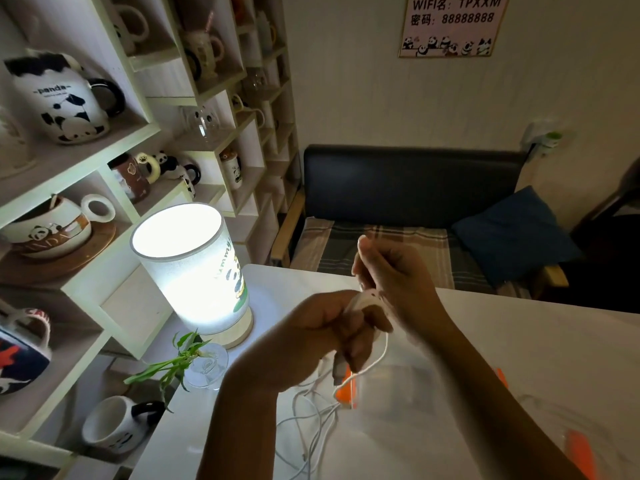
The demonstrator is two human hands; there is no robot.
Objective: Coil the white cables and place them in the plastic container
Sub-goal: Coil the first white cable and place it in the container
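Head view showed the left hand [322, 336] gripping a coiled white cable [360, 301]; the right hand [391, 271] pinched its strand above the smooth table [519, 341], loose cables [311, 417] beside the clear plastic container [433, 393].

Wall poster [453, 24], 1 o'clock: "WIFI名: TPXXM", "密码: 88888888". Shelf mug [64, 98], 10 o'clock: "panda".

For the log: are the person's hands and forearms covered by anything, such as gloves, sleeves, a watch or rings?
Nothing visible. The left hand and the right hand are bare, without gloves. Both forearms show bare down to the frame edge, with no sleeve, watch or bracelet. Motion blur hides any rings.
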